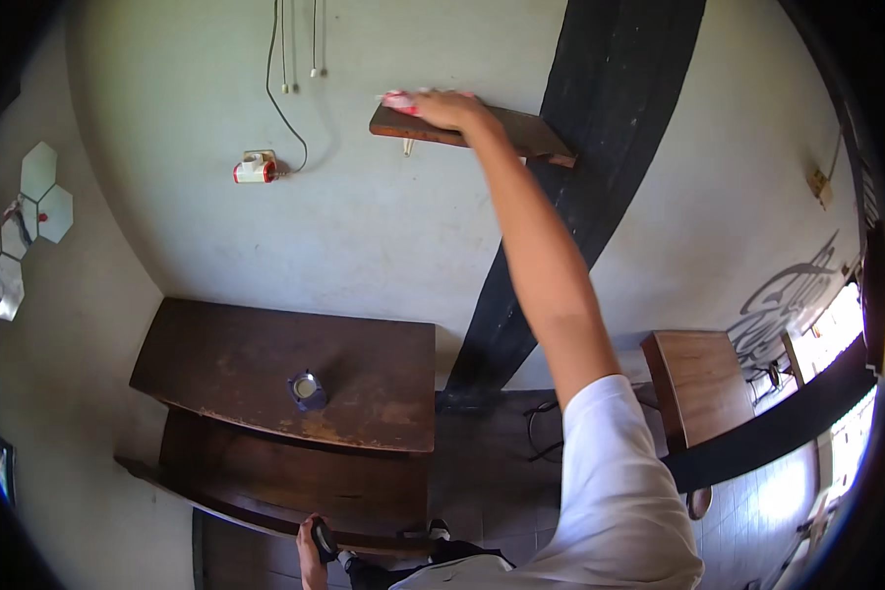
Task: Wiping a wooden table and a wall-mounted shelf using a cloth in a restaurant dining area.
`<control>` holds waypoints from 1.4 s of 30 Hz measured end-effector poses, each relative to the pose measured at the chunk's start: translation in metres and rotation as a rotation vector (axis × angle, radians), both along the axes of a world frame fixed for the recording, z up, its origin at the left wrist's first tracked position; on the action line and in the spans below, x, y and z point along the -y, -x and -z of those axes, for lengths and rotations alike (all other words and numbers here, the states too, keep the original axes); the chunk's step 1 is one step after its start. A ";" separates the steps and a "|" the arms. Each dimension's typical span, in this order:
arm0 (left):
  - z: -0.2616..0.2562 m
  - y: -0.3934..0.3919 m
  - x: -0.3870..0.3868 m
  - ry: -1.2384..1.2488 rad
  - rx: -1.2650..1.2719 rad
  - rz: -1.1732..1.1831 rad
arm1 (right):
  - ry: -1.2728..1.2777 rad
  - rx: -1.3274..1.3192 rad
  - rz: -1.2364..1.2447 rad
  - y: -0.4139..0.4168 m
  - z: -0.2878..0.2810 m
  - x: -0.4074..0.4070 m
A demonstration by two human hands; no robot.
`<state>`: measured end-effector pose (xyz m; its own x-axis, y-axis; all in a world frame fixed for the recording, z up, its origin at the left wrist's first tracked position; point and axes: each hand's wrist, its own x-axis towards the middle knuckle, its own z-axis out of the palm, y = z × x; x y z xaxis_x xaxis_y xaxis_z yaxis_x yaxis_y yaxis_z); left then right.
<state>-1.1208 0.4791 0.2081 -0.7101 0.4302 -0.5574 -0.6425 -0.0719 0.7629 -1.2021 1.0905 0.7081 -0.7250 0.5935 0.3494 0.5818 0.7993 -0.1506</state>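
Observation:
My right hand (pixel 446 109) is stretched up and presses a red and white cloth (pixel 400 102) onto the top of a dark wooden wall shelf (pixel 527 131), towards its left end. The hand covers part of the cloth. Low in the view, my left hand (pixel 312 552) is closed around a dark round object (pixel 324 540) with a paler face; what it is I cannot tell. It is beside the edge of a wooden bench (pixel 339 483). A blue ashtray-like dish (pixel 307 389) with a round pale centre rests on the dark wooden table (pixel 228 354).
A red and white plug adapter (pixel 254 168) with a cable is on the wall, left of the shelf. Cords (pixel 314 44) hang above it. A black pillar (pixel 597 147) stands behind the shelf's right end. Hexagonal mirrors (pixel 39 171) are at left, another wooden table (pixel 700 380) at right.

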 end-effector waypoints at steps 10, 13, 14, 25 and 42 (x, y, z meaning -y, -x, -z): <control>0.003 -0.034 -0.049 -0.074 0.098 0.021 | -0.469 0.188 -0.501 -0.063 0.030 -0.030; -0.007 -0.031 -0.055 -0.112 0.024 0.096 | -0.116 0.143 -0.327 -0.110 0.013 -0.068; -0.005 -0.024 -0.055 -0.134 -0.052 0.194 | -0.350 0.264 -0.283 -0.127 0.012 -0.100; 0.002 0.033 -0.041 -0.141 0.084 0.103 | -0.067 0.080 -0.237 0.003 0.011 0.004; -0.015 0.093 -0.035 -0.046 0.260 0.158 | -0.184 0.197 -0.145 0.017 0.006 0.026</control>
<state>-1.2143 0.5142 0.2228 -0.4688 0.5528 -0.6890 -0.8216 0.0136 0.5699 -1.2195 1.0646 0.7020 -0.8618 0.4192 0.2856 0.4637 0.8793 0.1085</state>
